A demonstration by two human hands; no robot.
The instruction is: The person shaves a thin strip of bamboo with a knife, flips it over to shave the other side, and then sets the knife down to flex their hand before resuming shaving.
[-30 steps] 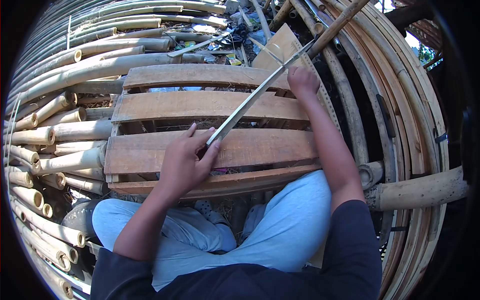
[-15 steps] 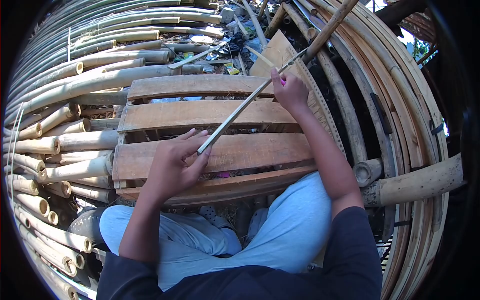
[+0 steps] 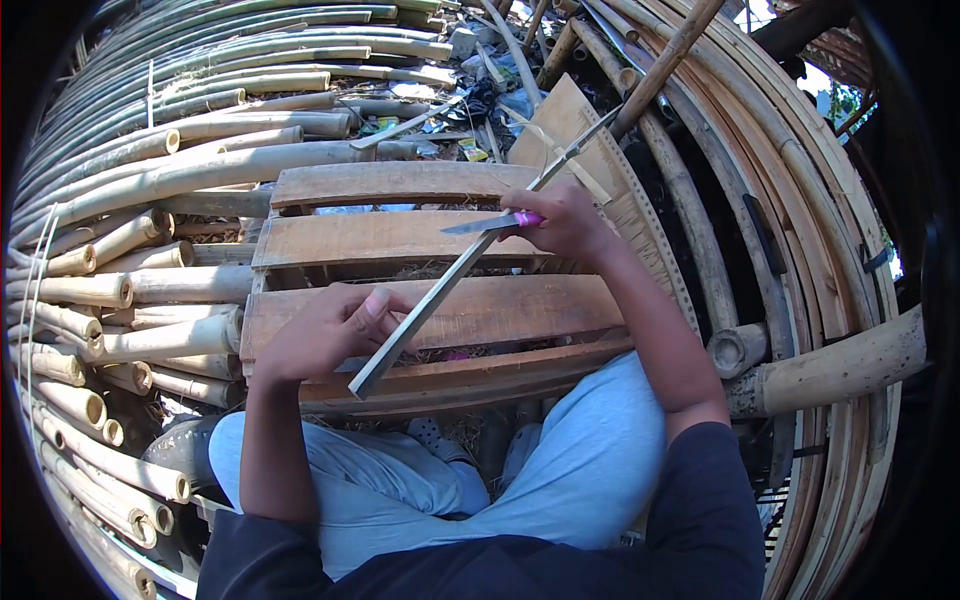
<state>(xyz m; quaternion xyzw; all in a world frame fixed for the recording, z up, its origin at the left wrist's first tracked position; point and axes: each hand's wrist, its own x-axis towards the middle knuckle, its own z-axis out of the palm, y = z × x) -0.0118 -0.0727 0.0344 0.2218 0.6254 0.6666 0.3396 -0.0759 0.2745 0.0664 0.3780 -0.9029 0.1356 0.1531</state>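
Note:
A long, thin bamboo strip slants across the slatted wooden bench, its near end low on the left and its far end up by a propped pole. My left hand is at the strip's lower part, fingers curled against it with the thumb raised; the fingertips are partly hidden behind it. In my right hand is a knife with a pink handle, fingers closed round it. Its blade points left across the strip. Part of the strip passes behind my right hand.
The slatted bench stands in front of my bent legs. Stacked bamboo poles fill the left side. Long wooden boards curve along the right. Beyond the bench lie a flat perforated panel and scattered litter.
The strip has slid toward me, its near end now past my left hand. My right hand has moved down and left, and the knife blade has come into sight. My left thumb has lifted.

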